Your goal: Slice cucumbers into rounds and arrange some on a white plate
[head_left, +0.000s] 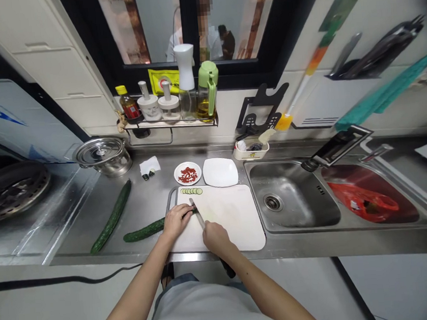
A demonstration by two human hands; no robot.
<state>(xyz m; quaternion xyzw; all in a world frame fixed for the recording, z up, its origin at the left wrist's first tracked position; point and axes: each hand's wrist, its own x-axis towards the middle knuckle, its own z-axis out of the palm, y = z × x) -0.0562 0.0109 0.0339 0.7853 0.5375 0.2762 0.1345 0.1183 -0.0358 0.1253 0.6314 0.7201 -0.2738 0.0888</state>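
My left hand point(178, 219) is closed over a cucumber point(144, 230), its fingers near the end that lies on the white cutting board point(237, 227). The rest of this cucumber reaches left past the board onto the steel counter. In my right hand point(216, 236) is a kitchen knife point(198, 213), its blade beside the cucumber's end and my left fingertips. Whether the blade touches the cucumber I cannot tell. A short row of cucumber slices point(191, 191) lies along the board's far left edge. A second, whole cucumber point(111, 217) rests on the counter at the left.
Behind the board stand a plate of red pieces point(188, 175) and a white plate point(220, 172). A lidded steel pot point(104, 156) is at the back left. To the right is a double sink point(294, 198) with a red plastic bag point(365, 205). A bottle rack point(169, 123) hangs above the counter.
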